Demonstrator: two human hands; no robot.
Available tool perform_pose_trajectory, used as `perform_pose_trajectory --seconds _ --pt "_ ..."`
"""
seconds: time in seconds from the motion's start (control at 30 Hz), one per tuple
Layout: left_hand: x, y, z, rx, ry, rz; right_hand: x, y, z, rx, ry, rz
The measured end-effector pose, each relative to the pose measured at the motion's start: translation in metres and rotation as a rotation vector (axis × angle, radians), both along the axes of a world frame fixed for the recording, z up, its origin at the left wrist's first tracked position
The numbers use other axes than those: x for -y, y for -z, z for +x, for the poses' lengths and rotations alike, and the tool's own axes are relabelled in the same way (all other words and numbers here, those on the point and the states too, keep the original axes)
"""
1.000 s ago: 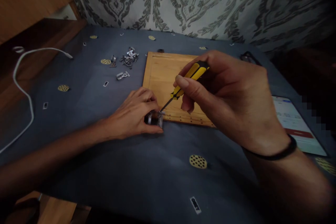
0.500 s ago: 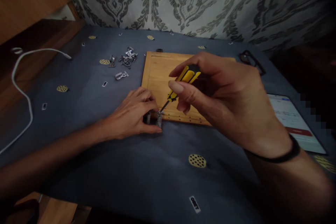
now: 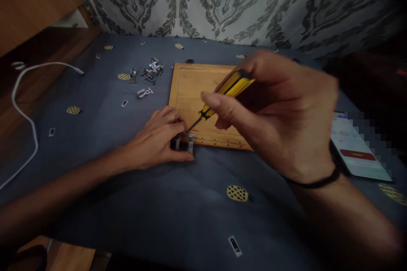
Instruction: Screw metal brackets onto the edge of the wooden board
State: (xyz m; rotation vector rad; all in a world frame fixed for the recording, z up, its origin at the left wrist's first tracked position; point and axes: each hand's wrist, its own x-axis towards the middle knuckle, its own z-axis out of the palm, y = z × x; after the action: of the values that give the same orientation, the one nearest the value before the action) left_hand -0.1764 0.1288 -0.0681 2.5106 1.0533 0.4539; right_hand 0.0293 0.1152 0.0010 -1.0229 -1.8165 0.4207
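My right hand [image 3: 282, 114] grips a small yellow-and-black screwdriver [image 3: 231, 89], thumb and fingers closed round its handle. The shaft slants down to the left, and its tip is close to the fingers of my left hand [image 3: 160, 135]; whether it touches a screw I cannot tell. At the near left corner of a wooden board [image 3: 197, 93], my left thumb and fingers close around metal clip-like brackets [image 3: 190, 144] at the board's edge. My left fingers partly hide these brackets. A row of small dark holes runs along the board's near edge.
Beyond my left hand lie a loose metal clip [image 3: 145, 92] and a pile of small metal parts [image 3: 153, 70]. A white cable [image 3: 32, 120] curves along the left side. On the right a lit tablet or phone [image 3: 359, 148] is partly behind my right hand. A patterned curtain [image 3: 181, 0] hangs behind.
The screwdriver has tilted lower, and its tip has moved left from the right-hand bracket toward my left fingers. My right hand has turned and shifted slightly; my left hand stays at the brackets.
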Motion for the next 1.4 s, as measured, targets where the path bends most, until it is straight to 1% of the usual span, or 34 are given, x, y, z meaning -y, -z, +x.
perform_pose_trajectory --seconds 0.07,0.13,0.17,0.27,0.4,0.63,0.77,0.9,1.27,1.4 --pt "0.0 0.0 0.0 0.006 0.007 0.005 0.004 -0.002 -0.003 -0.03 0.123 0.104" --pt "0.0 0.001 0.0 0.012 0.014 0.007 0.005 -0.005 -0.002 -0.001 0.179 0.152" --pt "0.0 0.001 0.0 0.016 0.016 0.008 0.005 -0.006 -0.001 0.022 0.184 0.148" --pt "0.0 0.0 -0.001 0.022 0.016 0.008 0.0 -0.004 0.002 0.08 0.142 0.082" --pt "0.0 -0.001 0.0 0.023 0.016 0.001 -0.004 0.002 0.002 0.071 0.091 0.024" --pt "0.0 -0.002 0.001 0.011 0.009 -0.019 -0.004 0.004 -0.001 0.09 0.067 0.043" --pt "0.0 -0.002 0.0 0.009 0.017 -0.024 -0.004 0.008 -0.001 0.068 0.062 0.004" --pt "0.0 -0.001 0.001 0.018 0.012 -0.014 -0.007 0.012 -0.001 0.03 0.013 -0.043" --pt "0.001 0.0 0.0 0.018 0.007 -0.005 -0.007 0.011 0.0 0.069 0.007 -0.033" --pt "0.0 0.0 0.0 0.029 0.013 -0.005 -0.008 0.01 -0.001 0.006 -0.045 -0.065"
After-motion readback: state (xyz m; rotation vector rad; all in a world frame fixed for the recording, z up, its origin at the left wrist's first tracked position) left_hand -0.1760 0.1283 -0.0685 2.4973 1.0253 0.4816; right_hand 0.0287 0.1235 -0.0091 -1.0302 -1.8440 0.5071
